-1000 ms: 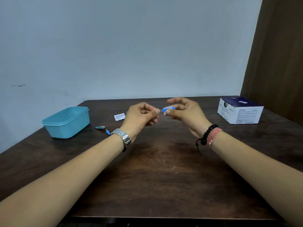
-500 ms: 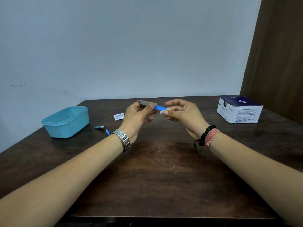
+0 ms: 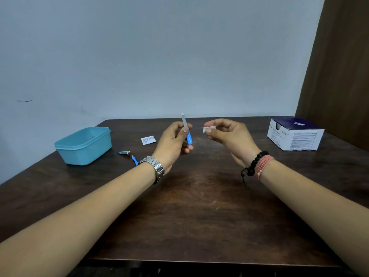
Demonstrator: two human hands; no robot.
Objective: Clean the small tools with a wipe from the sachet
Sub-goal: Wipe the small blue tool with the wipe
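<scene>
Tilting upright since earlier, nail file (image 3: 185, 127) parted from wipe (image 3: 208, 129).

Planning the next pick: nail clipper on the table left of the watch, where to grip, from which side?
Take the nail clipper across its narrow metal body, coming from above. It lies flat on the table, long and thin, with open space around it. The teal container sits apart, farther left. The clipper is small here, so this is tentative.
</scene>
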